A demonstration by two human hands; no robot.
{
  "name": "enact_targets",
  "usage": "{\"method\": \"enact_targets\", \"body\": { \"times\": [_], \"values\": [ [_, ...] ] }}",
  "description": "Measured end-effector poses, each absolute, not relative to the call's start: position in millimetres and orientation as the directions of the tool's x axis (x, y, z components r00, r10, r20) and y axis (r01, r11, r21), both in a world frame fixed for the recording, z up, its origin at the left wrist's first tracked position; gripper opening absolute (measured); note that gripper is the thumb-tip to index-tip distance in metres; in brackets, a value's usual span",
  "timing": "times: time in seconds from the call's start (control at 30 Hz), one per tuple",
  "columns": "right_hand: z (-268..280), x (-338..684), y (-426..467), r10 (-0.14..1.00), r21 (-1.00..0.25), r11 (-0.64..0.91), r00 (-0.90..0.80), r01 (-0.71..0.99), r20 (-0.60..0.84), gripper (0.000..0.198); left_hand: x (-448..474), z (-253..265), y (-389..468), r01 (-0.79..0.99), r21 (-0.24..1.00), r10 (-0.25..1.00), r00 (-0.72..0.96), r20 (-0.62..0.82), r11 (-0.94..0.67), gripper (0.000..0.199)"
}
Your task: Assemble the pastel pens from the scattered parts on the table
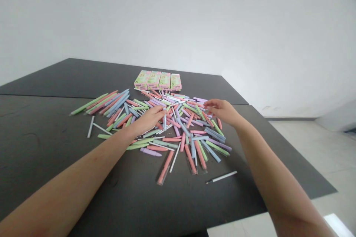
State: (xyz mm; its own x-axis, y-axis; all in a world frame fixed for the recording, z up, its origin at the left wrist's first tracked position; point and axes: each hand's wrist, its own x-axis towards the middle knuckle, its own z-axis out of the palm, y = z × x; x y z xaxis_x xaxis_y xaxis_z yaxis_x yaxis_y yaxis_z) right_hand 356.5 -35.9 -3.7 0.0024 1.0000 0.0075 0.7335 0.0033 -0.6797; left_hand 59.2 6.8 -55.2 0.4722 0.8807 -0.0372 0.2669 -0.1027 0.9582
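Note:
A wide heap of loose pen parts (191, 122) in red, green, blue and purple, with thin white refills among them, covers the middle of the table. My left hand (150, 118) is closed over the heap's left middle, its thumb and fingers pinching a light blue pen part (164, 119) held roughly upright. At the heap's right edge, my right hand (221, 110) is open, fingers bent and slightly apart just above the red and green parts. Whether its fingertips touch any of them is hard to see.
Several pink-and-green boxes (153, 80) stand in a row behind the heap. Assembled-looking pens (102, 103) lie side by side at the left. A single refill (221, 177) lies near the front edge of the dark table (133, 200). A white wall rises behind.

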Motion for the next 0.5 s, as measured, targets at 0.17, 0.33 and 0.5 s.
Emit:
{"method": "enact_targets", "body": {
  "times": [0.17, 0.33, 0.5],
  "values": [
    [13.4, 376.5, -97.4, 0.95, -0.686, 0.087, -0.269, 0.722, -0.162, 0.028, 58.7, -56.9, 9.3, 0.263, 0.959, 0.882, 0.471, -0.031, -0.106, 0.035],
    [12.7, 369.1, -164.8, 0.833, -0.544, 0.167, -0.413, 0.822, -0.368, 0.041, 61.4, -50.8, 5.0, 0.247, 0.965, 0.882, 0.468, -0.043, -0.084, 0.033],
    [-6.4, 358.8, -189.2, 0.837, -0.469, 0.205, -0.402, 0.859, -0.37, 0.018, 63.0, -47.4, 2.9, 0.213, 0.975, 0.865, 0.499, -0.055, -0.061, 0.033]
  ]
}}
